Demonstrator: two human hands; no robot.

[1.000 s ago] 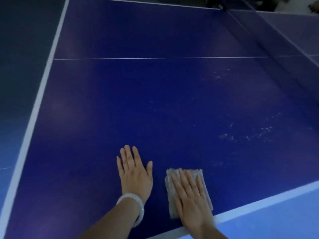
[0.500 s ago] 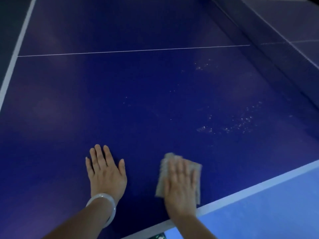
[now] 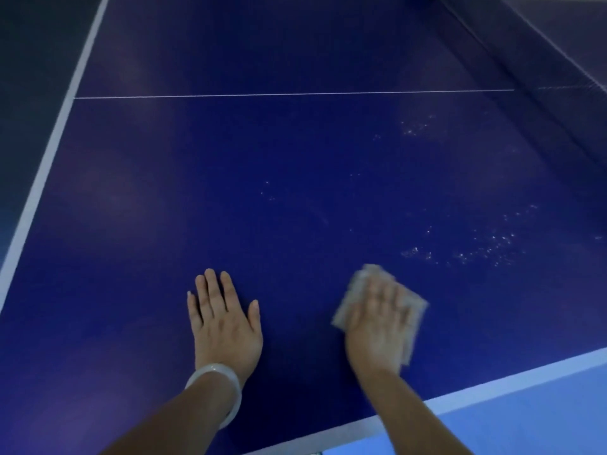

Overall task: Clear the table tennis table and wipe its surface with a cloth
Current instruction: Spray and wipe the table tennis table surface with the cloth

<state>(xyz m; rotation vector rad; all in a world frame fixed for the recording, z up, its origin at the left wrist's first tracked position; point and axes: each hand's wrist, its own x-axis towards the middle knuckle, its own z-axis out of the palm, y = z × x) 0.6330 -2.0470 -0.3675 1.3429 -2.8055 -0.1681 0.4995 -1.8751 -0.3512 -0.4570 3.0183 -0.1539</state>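
The person's right hand [image 3: 377, 326], fingers flat and spread, presses a folded, pale grey-beige cloth [image 3: 412, 307] onto the dark blue table tennis counter [image 3: 295, 192]; compared with a second ago the cloth has slid away from the white edge line [image 3: 492, 385] and turned at an angle, and it is blurred, so the wipe looks to be in mid-stroke. The left hand [image 3: 223, 320] lies released and palm-down on the counter, well to the left of the cloth, in much the same bracing pose as before; a white bangle [image 3: 216, 382] circles its wrist. My reading is that clearing is done on this half and wiping has only begun near the close edge. Just beyond the cloth, to the right, a scatter of pale specks [image 3: 486, 247] sits on the surface, with another patch [image 3: 415, 128] farther off near the dark net [image 3: 525, 83] and a few dots toward the middle. Those marks are probably the next target. Nothing lies between cloth and specks; only the net bounds the reach on the far right.
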